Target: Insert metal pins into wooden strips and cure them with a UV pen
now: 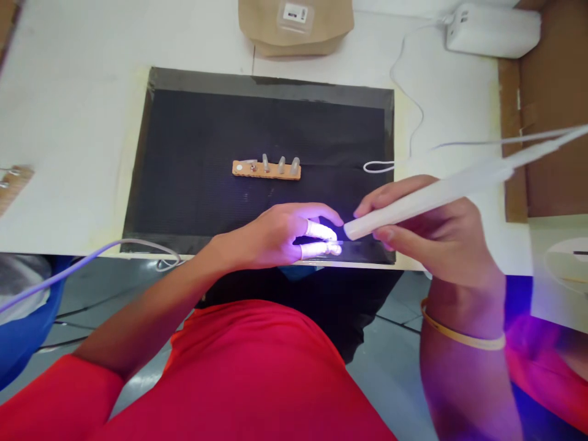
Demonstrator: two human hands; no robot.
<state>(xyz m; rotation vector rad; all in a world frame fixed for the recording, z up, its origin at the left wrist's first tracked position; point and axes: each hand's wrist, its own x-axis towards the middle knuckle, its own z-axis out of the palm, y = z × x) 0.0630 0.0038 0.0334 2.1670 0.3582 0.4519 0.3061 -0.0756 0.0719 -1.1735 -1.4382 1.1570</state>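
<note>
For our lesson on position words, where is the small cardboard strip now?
In the head view, the cardboard strip lies near the middle of the black mat, beyond the left hand.

Two hands (280,236), one wand (408,208), one mat (197,147), one paper bag (261,27).
</note>
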